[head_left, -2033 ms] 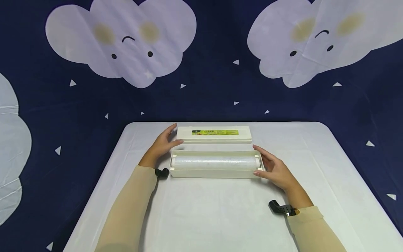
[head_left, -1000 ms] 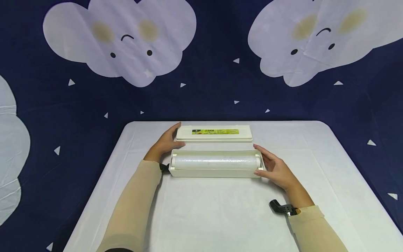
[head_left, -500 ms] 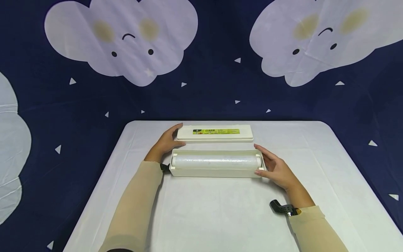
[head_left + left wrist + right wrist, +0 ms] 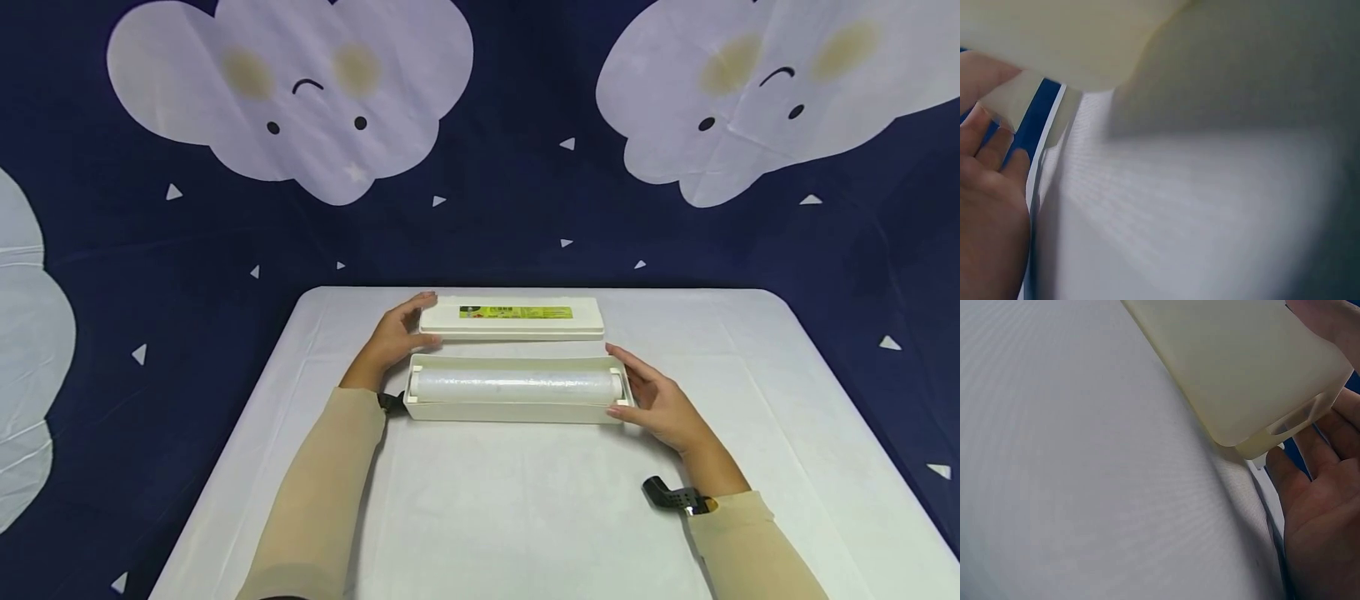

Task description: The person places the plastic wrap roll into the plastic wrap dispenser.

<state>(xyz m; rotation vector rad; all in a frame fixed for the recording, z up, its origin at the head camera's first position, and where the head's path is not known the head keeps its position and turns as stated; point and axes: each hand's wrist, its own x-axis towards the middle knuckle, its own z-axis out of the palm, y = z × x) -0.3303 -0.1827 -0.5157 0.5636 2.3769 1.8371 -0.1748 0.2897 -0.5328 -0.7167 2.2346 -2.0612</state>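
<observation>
We grip the smooth lid [image 4: 512, 327] with left fingers [image 4: 409, 307], the straight-walled box [image 4: 517, 412] with right fingers [image 4: 637, 365]; creased worktop [image 4: 525, 508] extends nearside.

Right hand [image 4: 1325, 515] grips pale box [image 4: 1247, 369]; white cloth [image 4: 1085, 462] alongside.

a navy backdrop [image 4: 510, 225] with pale clouds [image 4: 292, 146] and triangles [image 4: 174, 192], behind a white table [image 4: 517, 508].

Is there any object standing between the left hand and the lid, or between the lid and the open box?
Nothing visible stands in the way. The left hand grips the lid by its left end, and between lid and open box the head view shows only a strip of white table.
</observation>
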